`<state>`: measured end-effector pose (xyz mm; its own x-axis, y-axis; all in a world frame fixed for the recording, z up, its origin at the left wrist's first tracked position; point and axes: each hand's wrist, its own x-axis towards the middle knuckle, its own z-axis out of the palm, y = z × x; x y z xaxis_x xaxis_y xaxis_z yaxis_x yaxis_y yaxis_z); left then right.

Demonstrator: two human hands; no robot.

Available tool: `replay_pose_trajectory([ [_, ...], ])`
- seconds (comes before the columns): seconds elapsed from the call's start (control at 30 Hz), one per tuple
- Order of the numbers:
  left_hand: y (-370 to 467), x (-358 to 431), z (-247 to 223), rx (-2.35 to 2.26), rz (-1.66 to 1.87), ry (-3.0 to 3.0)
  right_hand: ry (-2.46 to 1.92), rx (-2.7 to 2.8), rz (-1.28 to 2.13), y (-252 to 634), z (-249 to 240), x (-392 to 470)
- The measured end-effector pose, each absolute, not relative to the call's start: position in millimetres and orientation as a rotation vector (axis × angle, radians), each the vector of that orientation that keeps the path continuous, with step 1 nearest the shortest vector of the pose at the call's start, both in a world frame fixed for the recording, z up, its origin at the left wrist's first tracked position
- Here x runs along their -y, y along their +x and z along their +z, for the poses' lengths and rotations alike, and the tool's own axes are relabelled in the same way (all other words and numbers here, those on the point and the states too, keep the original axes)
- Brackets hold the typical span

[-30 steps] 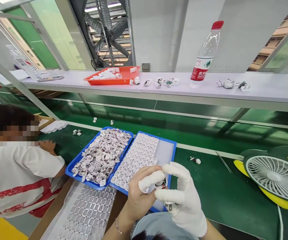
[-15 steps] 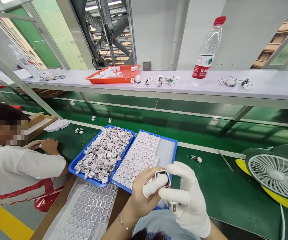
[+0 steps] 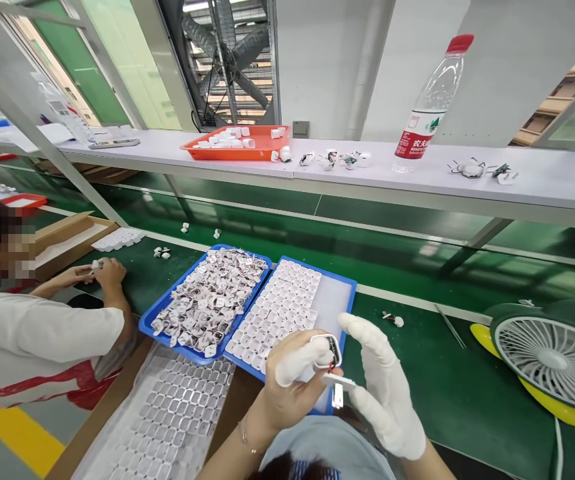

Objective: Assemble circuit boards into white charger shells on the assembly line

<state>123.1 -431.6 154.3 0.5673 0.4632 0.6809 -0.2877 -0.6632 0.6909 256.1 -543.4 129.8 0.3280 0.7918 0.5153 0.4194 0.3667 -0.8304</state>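
Observation:
My left hand [image 3: 292, 373], bare but for a white finger cover, is closed around a small white square casing [image 3: 334, 343] with dark parts and a red wire inside. A flat white piece [image 3: 340, 381] hangs below the casing, with a light tab under it. My right hand [image 3: 387, 387], in a white glove, is beside it with fingers and thumb apart. Its thumb tip is at the flat piece's edge; whether they touch I cannot tell. Just beyond my hands lies a blue tray [image 3: 354, 293] with rows of white casings.
Left of it, another blue tray [image 3: 147, 323] is heaped with small white wired parts. A plastic-lined box [image 3: 137, 373] stands below. At left a co-worker [image 3: 42, 333] handles a small part. A fan [image 3: 552, 360] lies at right. The shelf bears an orange tray [image 3: 232, 156] and a bottle [image 3: 430, 107].
My right hand has opened and drawn back from the casing. The flat white piece now shows below the casing. The view has shifted slightly, and the co-worker's hands are more visible.

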Motion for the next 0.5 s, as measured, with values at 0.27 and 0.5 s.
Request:
replay_pose_trajectory([
  [0.27, 139.6, 438.3, 153.0, -0.603, 0.882, 1.068, -1.348, 1.247, 0.389, 247.5, 125.8, 538.3],
  [0.5, 153.3, 432.3, 144.3, -0.742, 0.762, 0.694, -1.453, 1.284, 0.387, 240.1, 113.7, 519.4],
])
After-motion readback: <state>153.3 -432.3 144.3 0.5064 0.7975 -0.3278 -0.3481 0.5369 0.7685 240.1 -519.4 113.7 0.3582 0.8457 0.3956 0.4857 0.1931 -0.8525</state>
